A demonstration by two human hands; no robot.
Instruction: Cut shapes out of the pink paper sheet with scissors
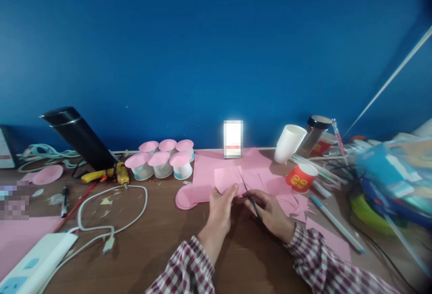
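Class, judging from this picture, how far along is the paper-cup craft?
Done: six pink-topped cups stand grouped. In hand: the left hand holds a pink sheet while the right hand works scissors on it. Left: a white cup and a red cup have no pink tops.

Matt pink paper sheet [227,178], thin dark metal scissors [249,195], smooth brown wood-look table [162,240], checked cloth sleeves [189,271].

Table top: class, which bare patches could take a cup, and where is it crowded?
Bare wood lies between the white cable and the left hand, and near the table edge between the sleeves. Crowded: pink paper, pink-topped cups, and the cluttered right side around the red cup.
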